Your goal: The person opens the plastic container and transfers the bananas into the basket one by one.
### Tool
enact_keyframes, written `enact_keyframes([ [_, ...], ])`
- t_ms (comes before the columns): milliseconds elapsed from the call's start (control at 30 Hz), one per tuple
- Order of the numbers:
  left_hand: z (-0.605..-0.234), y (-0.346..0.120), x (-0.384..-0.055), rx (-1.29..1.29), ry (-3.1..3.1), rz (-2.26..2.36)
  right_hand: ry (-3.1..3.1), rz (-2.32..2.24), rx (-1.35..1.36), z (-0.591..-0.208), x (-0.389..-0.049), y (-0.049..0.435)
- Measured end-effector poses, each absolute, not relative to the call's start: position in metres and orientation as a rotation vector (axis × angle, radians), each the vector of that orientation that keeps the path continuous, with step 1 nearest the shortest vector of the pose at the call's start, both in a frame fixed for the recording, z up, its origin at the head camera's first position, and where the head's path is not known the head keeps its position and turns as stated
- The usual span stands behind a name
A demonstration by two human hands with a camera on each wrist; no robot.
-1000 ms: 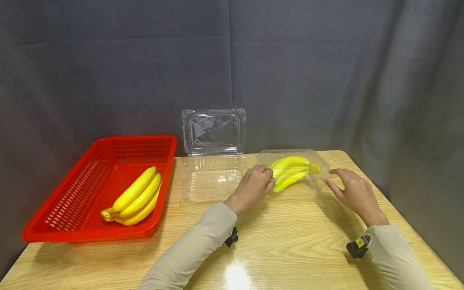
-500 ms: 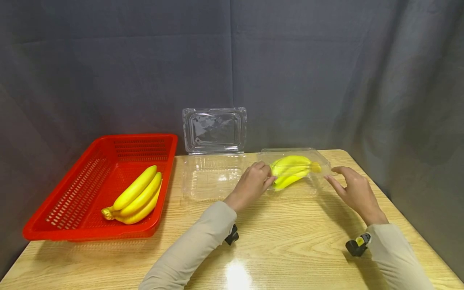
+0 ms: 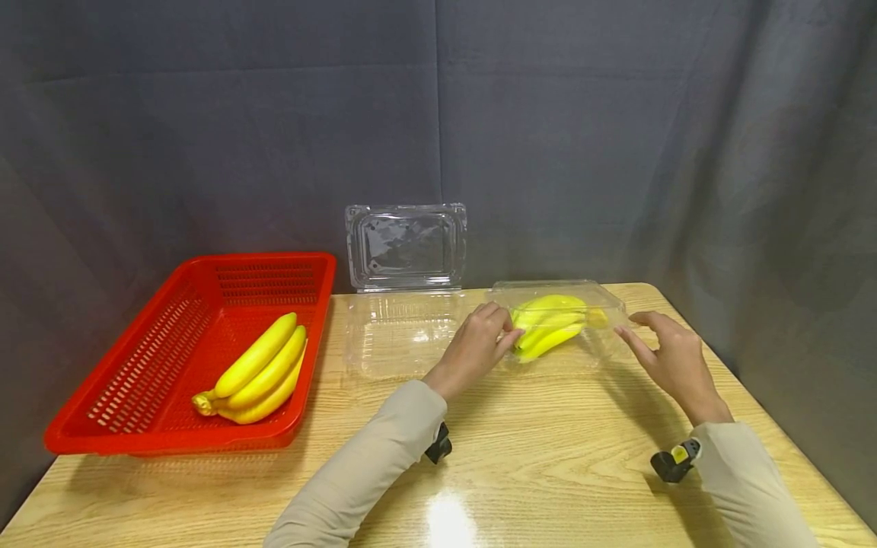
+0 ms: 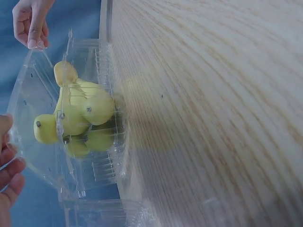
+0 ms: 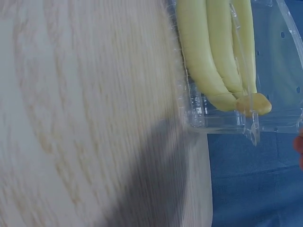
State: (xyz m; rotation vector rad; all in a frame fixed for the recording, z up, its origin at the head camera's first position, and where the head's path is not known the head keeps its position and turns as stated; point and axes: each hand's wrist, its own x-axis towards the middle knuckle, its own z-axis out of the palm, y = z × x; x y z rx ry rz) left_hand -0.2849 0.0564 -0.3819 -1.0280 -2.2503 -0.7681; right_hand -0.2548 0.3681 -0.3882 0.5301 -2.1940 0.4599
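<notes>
A clear plastic clamshell container (image 3: 596,358) holds a bunch of bananas (image 3: 551,323) at the table's back right. Its lid (image 4: 35,90) leans partway over the bananas, with a gap between lid edge and base in the left wrist view. My left hand (image 3: 476,342) pinches the lid's front edge near its left corner. At the right corner, my right hand (image 3: 674,361) pinches the same lid between thumb and fingers; only its fingertips (image 5: 299,146) show in the right wrist view. The banana stem (image 5: 254,104) points right and stands up near the base's rim.
To the left, another clear clamshell (image 3: 404,335) stands with its lid (image 3: 407,247) raised. A red plastic basket (image 3: 178,441) at the far left holds a second banana bunch (image 3: 260,373). A grey curtain (image 3: 274,137) hangs behind the wooden table (image 3: 534,472).
The lid has come slightly forward and down over the bananas, with both hands keeping hold of it. The hands have barely shifted. The basket and the other clamshell stay put.
</notes>
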Motion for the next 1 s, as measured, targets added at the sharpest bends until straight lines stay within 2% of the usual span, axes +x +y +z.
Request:
enact_keyframes([
  [1000,-0.375,0.058,-0.290,-1.014,-1.951,-1.011,-2.027,0.512,0.429,-0.375,-0.255,0.355],
])
